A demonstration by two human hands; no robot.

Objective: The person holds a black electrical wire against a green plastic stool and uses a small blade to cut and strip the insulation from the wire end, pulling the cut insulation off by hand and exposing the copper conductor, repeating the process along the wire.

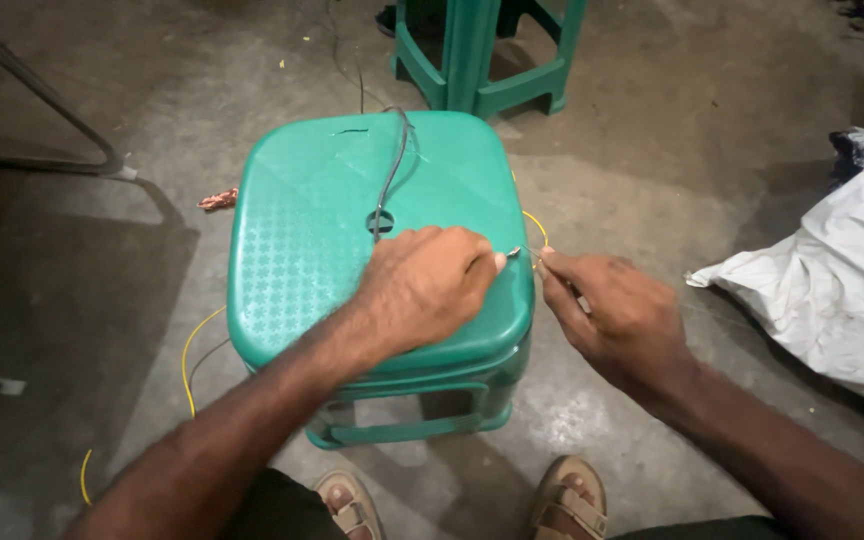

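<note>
Grey, stained concrete floor (692,130) spreads under everything, and on it stands a green square plastic stool (332,230) with a dimpled seat and a round hole in the middle.

On the seat's near right corner rests the left hand (427,285), palm down, knuckles up, fingers curled in and closed to a pinch at the tips. Just past those fingertips, at the stool's edge, a short length of thin bare wire (515,252) shows, gripped at its left end. The right hand (617,310) hangs just beyond the stool's right edge, off the seat, also closed to a pinch, thumb and forefinger meeting on the wire's other end. The two hands sit close together, the small wire stretched between them.

Behind the right hand's fingertips a thin yellow insulated wire (535,225) curves past the stool's edge. Ahead of the left hand a thin dark grey cable (392,170) runs across the seat and down into the hole. Right of the right hand, well apart, lies a crumpled white woven sack (842,280). Far ahead of both hands stands a second green plastic stool (472,60). Below the wrists, two brown sandals (352,505) show.
</note>
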